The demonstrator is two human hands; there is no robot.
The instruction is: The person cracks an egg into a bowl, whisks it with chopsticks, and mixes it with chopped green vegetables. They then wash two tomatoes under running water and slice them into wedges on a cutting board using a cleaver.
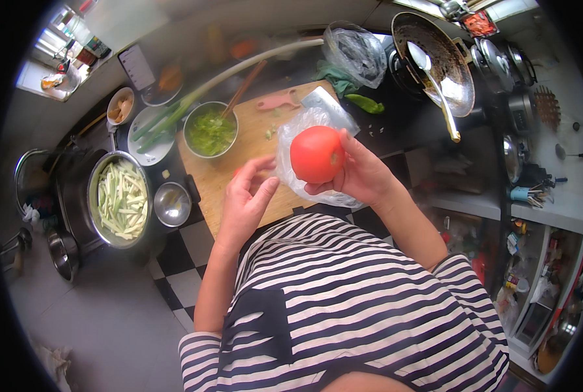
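My right hand [362, 169] holds a large red tomato [317, 154] up over a clear plastic bag [299, 128], fingers behind and under it. My left hand [252, 193] is raised just left of the tomato over the wooden cutting board [203, 183], fingers parted and curved, touching neither tomato nor bowl. A bit of something red shows behind its fingers. Beyond the bag lie a cleaver [328, 109] and a pink peeler [278, 101]. A bowl of chopped greens [210, 133] with chopsticks [245, 88] stands at the board's left side.
Left are a pot of cut pale-green strips [122, 203], an empty metal bowl [172, 204] and a white plate [149, 147] under a long leek [252, 61]. A green pepper [365, 104] lies right of the cleaver. A wok [448, 73] with a spatula [438, 90] stands at the upper right.
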